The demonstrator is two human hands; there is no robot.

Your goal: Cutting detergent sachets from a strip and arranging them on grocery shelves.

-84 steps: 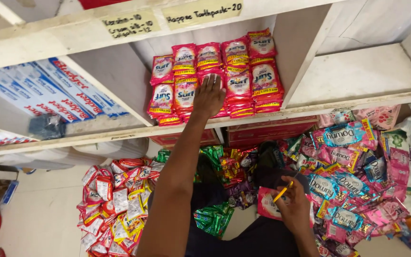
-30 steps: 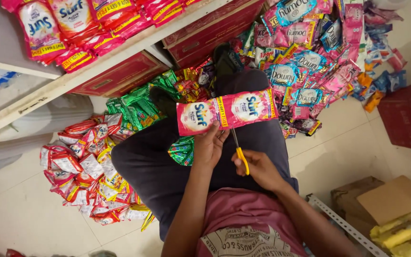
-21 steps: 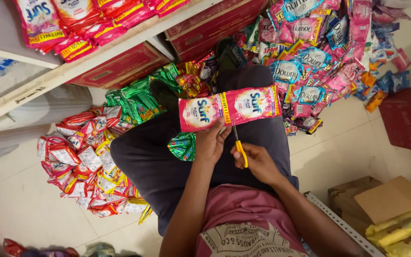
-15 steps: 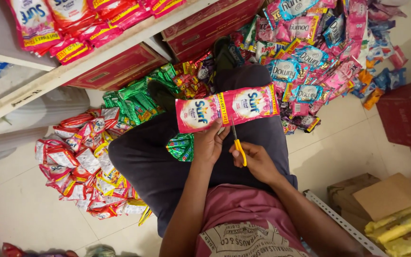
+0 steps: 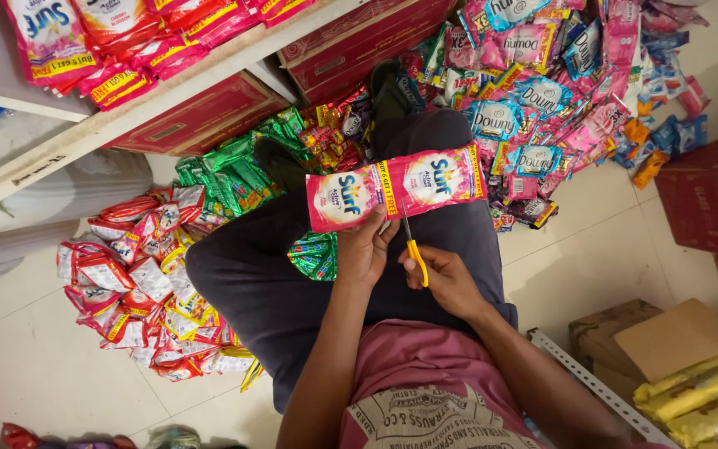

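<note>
Head view: cardboard box (image 5: 666, 349), near right, holds yellow packets (image 5: 695, 395). Left hand (image 5: 365, 249) pinches pink sachet strip (image 5: 396, 186) above lap; right hand (image 5: 446, 278) fingers closed around yellow-handled scissors (image 5: 413, 245) at strip's lower edge.

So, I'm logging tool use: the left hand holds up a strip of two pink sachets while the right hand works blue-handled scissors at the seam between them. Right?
Not quite: the scissors have yellow handles, not blue, as the head view shows. Otherwise correct: the left hand holds the strip of two pink sachets, and the right hand works the scissors at the seam.
</note>
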